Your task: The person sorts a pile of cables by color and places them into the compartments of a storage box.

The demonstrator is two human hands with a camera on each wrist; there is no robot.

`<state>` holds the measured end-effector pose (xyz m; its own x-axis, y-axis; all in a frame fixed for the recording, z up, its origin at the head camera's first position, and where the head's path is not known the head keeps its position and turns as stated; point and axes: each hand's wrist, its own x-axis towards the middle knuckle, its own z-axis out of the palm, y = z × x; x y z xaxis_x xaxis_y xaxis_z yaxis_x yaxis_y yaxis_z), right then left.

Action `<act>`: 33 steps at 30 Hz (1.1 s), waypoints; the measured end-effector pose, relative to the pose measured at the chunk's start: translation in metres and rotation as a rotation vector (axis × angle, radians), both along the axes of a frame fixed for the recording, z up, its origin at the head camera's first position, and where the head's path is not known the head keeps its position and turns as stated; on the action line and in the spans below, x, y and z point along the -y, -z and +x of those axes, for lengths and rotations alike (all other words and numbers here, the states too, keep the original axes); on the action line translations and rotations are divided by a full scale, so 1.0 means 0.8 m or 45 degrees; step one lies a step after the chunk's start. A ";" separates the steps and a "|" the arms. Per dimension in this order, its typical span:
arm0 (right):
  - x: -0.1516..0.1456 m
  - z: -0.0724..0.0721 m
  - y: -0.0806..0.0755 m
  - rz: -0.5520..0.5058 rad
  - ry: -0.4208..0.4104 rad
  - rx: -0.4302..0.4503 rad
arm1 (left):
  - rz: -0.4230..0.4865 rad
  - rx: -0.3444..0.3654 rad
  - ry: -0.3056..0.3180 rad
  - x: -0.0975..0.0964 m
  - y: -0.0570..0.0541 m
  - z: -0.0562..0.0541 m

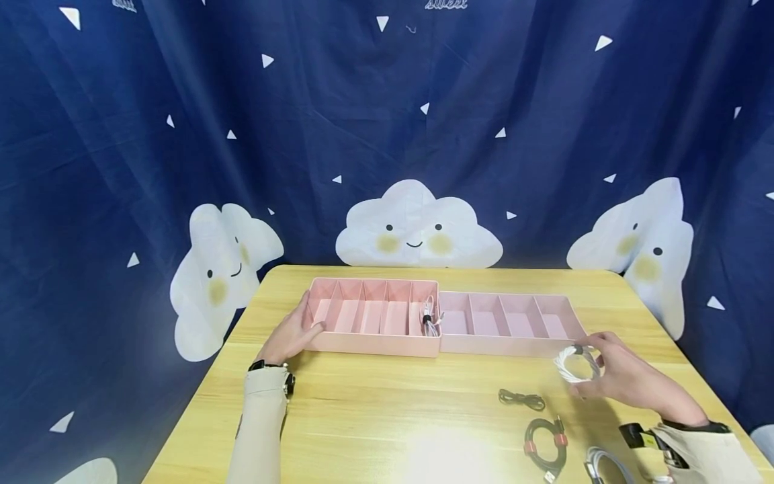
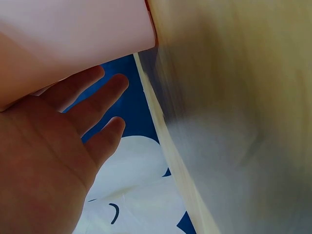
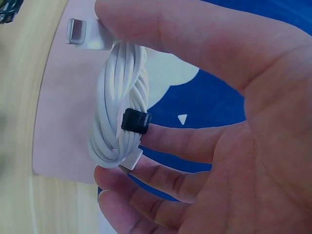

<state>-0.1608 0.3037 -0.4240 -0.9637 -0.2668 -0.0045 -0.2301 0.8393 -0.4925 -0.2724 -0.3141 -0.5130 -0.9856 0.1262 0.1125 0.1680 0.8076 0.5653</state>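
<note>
A coiled white charging cable [image 3: 119, 107] with a black strap is held between the thumb and fingers of my right hand [image 1: 629, 373]. In the head view that hand is near the front right corner of the pale pink divided box [image 1: 502, 346]. My left hand [image 1: 291, 336] touches the left end of the salmon-pink divided box [image 1: 375, 344], its thumb toward the front. The left wrist view shows fingers [image 2: 100, 105] of this hand loosely extended beside the box wall. Another white cable [image 1: 429, 319] with a black tie is in the salmon-pink box's rightmost compartment.
On the wooden table [image 1: 363, 410], a small black cable bundle [image 1: 521, 400], a black cable with red straps [image 1: 562, 454] and a whitish-grey cable [image 1: 607, 460] lie at the front right. The boxes stand side by side before a blue cloud-patterned curtain [image 1: 387, 101].
</note>
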 end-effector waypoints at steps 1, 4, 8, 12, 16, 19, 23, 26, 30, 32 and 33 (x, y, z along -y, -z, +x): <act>0.001 -0.001 -0.001 0.007 -0.002 0.001 | -0.001 -0.001 0.001 0.000 0.000 0.000; 0.005 -0.003 -0.004 0.010 -0.009 -0.008 | 0.002 -0.003 0.001 0.000 -0.001 -0.001; 0.011 -0.005 -0.006 -0.014 -0.038 -0.047 | 0.009 -0.004 0.002 0.001 -0.003 -0.002; 0.018 -0.008 -0.009 -0.034 -0.062 -0.070 | 0.006 -0.007 0.001 0.001 -0.005 -0.002; 0.025 -0.012 -0.014 -0.033 -0.078 -0.065 | 0.004 -0.010 0.005 0.001 -0.007 -0.001; 0.031 -0.015 -0.018 -0.027 -0.088 -0.053 | 0.005 -0.005 0.003 0.002 -0.008 0.000; 0.038 -0.017 -0.019 -0.031 -0.098 -0.047 | 0.004 0.003 -0.001 0.003 -0.009 0.001; 0.040 -0.018 -0.019 -0.044 -0.104 -0.063 | 0.003 0.019 0.000 0.000 -0.008 0.000; 0.043 -0.020 -0.018 -0.064 -0.146 -0.123 | 0.006 0.043 0.002 -0.002 -0.005 0.000; 0.046 -0.024 -0.019 -0.066 -0.173 -0.165 | 0.009 0.045 0.000 -0.002 -0.003 0.001; 0.047 -0.025 -0.019 -0.064 -0.185 -0.183 | 0.011 0.041 -0.002 -0.002 -0.002 0.002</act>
